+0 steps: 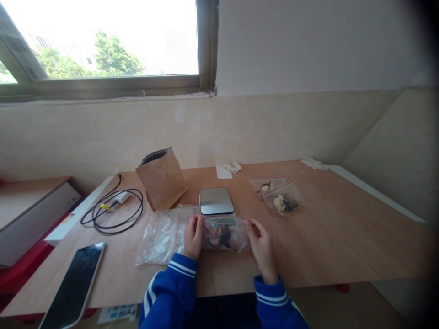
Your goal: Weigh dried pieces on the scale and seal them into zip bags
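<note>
A clear zip bag (224, 235) with dark and tan dried pieces inside is stretched between my two hands, just in front of the scale. My left hand (193, 236) pinches its upper left corner. At the upper right corner, my right hand (261, 244) is closed on the bag's red-lined top edge. Beyond it lies a flat kitchen scale (216, 201) with a silver top. To the left, several flat clear zip bags (159, 240) rest partly beside my left wrist. Whether the held bag is fully sealed I cannot tell.
An upright brown paper pouch (163, 180) stands open behind the flat bags. Two filled zip bags (281, 199) lie at the right. A coiled black cable (113, 214) and a phone or tablet (77, 283) occupy the left. Crumpled tissue (232, 167) sits near the wall.
</note>
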`<state>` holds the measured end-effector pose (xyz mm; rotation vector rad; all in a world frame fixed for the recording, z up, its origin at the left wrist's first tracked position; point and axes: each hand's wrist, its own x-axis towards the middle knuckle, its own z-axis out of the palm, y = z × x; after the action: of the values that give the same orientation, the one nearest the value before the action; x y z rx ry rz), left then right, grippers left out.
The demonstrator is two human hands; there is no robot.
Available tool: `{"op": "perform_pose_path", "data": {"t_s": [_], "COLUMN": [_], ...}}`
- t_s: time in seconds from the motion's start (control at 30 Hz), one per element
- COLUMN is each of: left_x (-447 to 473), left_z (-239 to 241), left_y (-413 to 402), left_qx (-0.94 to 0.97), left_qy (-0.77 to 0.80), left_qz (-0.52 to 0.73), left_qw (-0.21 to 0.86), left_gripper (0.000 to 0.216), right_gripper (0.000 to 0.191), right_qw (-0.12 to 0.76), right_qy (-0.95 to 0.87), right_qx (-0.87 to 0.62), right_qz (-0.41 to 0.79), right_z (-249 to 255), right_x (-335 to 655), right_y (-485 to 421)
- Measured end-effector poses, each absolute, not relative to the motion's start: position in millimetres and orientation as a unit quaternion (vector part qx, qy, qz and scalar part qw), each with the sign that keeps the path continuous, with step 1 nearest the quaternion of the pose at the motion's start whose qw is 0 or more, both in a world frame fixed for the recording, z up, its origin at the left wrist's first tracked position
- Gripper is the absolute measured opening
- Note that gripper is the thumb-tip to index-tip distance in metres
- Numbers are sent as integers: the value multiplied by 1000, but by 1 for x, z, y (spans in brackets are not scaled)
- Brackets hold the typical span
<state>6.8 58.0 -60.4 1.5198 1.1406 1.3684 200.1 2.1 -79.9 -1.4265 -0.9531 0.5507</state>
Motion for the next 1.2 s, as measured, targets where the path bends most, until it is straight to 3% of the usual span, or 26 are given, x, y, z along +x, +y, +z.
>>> {"op": "perform_pose_path", "data": {"t_s": [0.37,0.63,0.8,1.2], "left_x": [5,6,9,6], "left_z": [-60,-68,-69,-56], "left_y": [58,61,63,57], "left_qx": [632,615,638,655], "left_qy": [408,392,411,421], "left_qz": [538,535,480,527], "left_qw": [379,426,439,341], "left_gripper": [26,34,25,24], "right_gripper": [54,61,56,59], "right_qw": [617,626,648,632], "right_qy": [-382,-384,-375,-380], "right_qx": [-624,-625,-625,-648], "right_qz": [289,265,221,190], "right_z": [-81,-79,-78,-87], "right_x": [211,216,214,222], "right_y": [-1,-3,-3,-3]}}
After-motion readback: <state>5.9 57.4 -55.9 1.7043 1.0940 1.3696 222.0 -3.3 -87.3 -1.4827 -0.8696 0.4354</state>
